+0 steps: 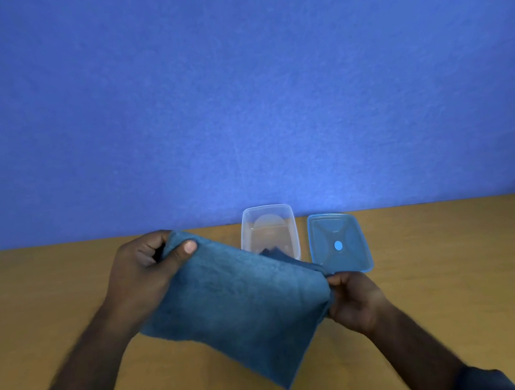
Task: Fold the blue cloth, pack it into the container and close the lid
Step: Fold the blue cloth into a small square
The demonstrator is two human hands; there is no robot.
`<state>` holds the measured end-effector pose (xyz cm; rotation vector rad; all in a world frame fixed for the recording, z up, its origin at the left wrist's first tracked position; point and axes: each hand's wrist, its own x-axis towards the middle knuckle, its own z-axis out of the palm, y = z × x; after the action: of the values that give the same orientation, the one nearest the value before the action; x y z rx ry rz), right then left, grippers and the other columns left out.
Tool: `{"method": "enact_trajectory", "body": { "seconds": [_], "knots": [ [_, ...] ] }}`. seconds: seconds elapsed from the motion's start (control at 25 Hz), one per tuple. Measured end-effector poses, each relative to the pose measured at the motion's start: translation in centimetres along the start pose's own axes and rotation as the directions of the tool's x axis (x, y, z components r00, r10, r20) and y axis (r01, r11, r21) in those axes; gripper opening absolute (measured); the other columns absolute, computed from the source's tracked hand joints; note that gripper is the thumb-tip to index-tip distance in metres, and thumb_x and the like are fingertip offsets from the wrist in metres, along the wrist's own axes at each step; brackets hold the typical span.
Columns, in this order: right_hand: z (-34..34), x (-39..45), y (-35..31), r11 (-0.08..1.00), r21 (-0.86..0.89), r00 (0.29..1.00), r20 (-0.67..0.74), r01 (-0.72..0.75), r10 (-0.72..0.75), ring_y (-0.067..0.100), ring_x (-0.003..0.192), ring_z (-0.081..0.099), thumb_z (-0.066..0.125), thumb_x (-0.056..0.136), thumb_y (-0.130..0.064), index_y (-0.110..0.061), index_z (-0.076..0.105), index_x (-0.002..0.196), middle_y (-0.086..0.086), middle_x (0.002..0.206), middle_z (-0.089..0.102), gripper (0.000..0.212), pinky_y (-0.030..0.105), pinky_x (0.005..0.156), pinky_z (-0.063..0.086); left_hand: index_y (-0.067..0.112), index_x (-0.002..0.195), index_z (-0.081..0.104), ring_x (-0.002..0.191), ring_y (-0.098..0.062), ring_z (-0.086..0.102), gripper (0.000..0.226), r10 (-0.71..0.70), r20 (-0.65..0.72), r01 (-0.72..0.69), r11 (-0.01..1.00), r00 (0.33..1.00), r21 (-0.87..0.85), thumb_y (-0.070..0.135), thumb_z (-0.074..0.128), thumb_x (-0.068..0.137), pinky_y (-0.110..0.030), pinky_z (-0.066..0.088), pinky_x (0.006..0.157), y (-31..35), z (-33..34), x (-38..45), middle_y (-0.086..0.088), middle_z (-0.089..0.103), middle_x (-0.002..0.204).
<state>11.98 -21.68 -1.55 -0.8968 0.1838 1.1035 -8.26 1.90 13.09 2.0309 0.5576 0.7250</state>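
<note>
The blue cloth (241, 308) is folded over and held up above the wooden table, stretched between both hands and hanging down to a corner near the middle. My left hand (148, 271) pinches its upper left corner, thumb on top. My right hand (355, 299) grips its right edge. Behind the cloth stands the clear container (268, 226), open with nothing visible inside, its near part hidden by the cloth. The translucent blue lid (338, 243) lies flat on the table just right of the container.
The wooden table (471, 264) runs across the lower half of the view. A plain blue wall (235, 83) rises right behind the container and lid.
</note>
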Motion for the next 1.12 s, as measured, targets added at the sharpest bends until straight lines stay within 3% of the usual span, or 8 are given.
{"method": "enact_trajectory", "body": {
  "seconds": [0.2,0.4,0.52,0.6,0.68,0.84,0.96,1.12],
  "knots": [
    [-0.6,0.5,-0.2,0.979,0.179,0.995,0.012,0.094,-0.098,0.032,0.078,0.067,0.04,0.085,0.01,-0.017,0.061,0.112,0.016,0.096,0.072,0.043,0.046,0.075,0.049,0.017,0.079,0.074,0.068,-0.012,0.058,0.029,-0.002,-0.015,0.002,1.0,1.0,0.014,0.046,0.072,0.076,-0.041,0.048,0.067,0.0,-0.2,0.3,-0.02,0.07,0.079],
    [-0.2,-0.3,-0.1,0.893,-0.441,0.993,0.101,0.092,-0.053,0.023,0.077,0.062,0.046,0.089,-0.01,-0.004,0.066,0.117,0.012,0.093,0.068,0.035,0.036,0.065,0.052,0.017,0.077,0.072,0.064,-0.008,0.052,0.02,0.056,0.014,-0.057,0.996,0.998,0.071,0.036,0.076,0.081,-0.028,0.044,0.06,0.3,-0.1,0.9,-0.006,0.064,0.066],
    [0.4,-1.3,0.1,0.623,-0.737,0.964,0.216,0.263,-0.152,0.014,0.083,0.067,0.074,0.081,-0.031,-0.016,0.071,0.105,0.003,0.095,0.073,0.029,0.03,0.066,0.054,0.019,0.078,0.073,0.067,-0.005,0.058,0.01,0.11,0.032,-0.112,0.991,0.993,0.071,0.023,0.078,0.086,-0.018,0.044,0.062,1.0,-0.1,1.3,-0.004,0.07,0.073],
    [0.8,-1.4,0.4,0.329,-0.875,0.922,0.269,0.354,-0.278,0.004,0.073,0.062,0.083,0.073,-0.022,-0.011,0.072,0.093,0.0,0.082,0.067,0.025,0.025,0.065,0.052,0.018,0.078,0.072,0.067,-0.002,0.058,0.011,0.147,0.014,-0.148,0.984,0.989,0.099,0.024,0.078,0.086,-0.016,0.045,0.062,1.2,-0.3,1.8,-0.004,0.07,0.076],
    [1.0,-1.3,0.4,0.195,-0.903,0.866,0.277,0.383,-0.417,0.004,0.069,0.056,0.082,0.075,-0.015,-0.003,0.07,0.084,0.002,0.079,0.058,0.019,0.022,0.064,0.047,0.022,0.077,0.072,0.066,0.0,0.059,0.011,0.159,-0.013,-0.157,0.981,0.987,0.114,0.025,0.077,0.086,-0.013,0.044,0.06,1.4,-0.8,2.1,0.001,0.071,0.076],
    [0.1,-1.7,-0.2,0.318,-0.828,0.875,0.366,0.462,-0.318,0.009,0.092,0.061,0.065,0.092,-0.012,-0.011,0.069,0.107,-0.001,0.098,0.063,0.015,0.018,0.076,0.048,0.029,0.076,0.073,0.064,0.004,0.06,0.011,0.124,-0.037,-0.121,0.991,0.992,0.054,0.026,0.076,0.086,-0.008,0.045,0.059,0.8,-1.7,1.8,0.013,0.072,0.07],
    [0.7,-1.7,0.1,0.243,-0.77,0.79,0.489,0.59,-0.368,-0.001,0.111,0.061,0.057,0.089,0.009,-0.017,0.06,0.131,-0.013,0.118,0.068,0.05,0.015,0.09,0.048,0.03,0.076,0.074,0.064,0.005,0.06,0.008,0.123,-0.004,-0.123,0.992,0.992,0.016,0.035,0.074,0.082,-0.01,0.045,0.06,0.7,-1.9,1.8,0.017,0.07,0.069],
    [0.7,-0.4,1.0,0.227,-0.771,0.776,0.476,0.595,-0.414,0.002,0.069,0.057,0.061,0.074,0.01,-0.014,0.071,0.075,-0.005,0.073,0.062,0.027,0.027,0.064,0.046,0.027,0.077,0.073,0.063,0.003,0.059,0.013,0.125,-0.03,-0.123,0.989,0.992,0.081,0.037,0.076,0.086,-0.015,0.046,0.057,0.1,-1.9,2.4,0.009,0.07,0.069]
  ]
}}
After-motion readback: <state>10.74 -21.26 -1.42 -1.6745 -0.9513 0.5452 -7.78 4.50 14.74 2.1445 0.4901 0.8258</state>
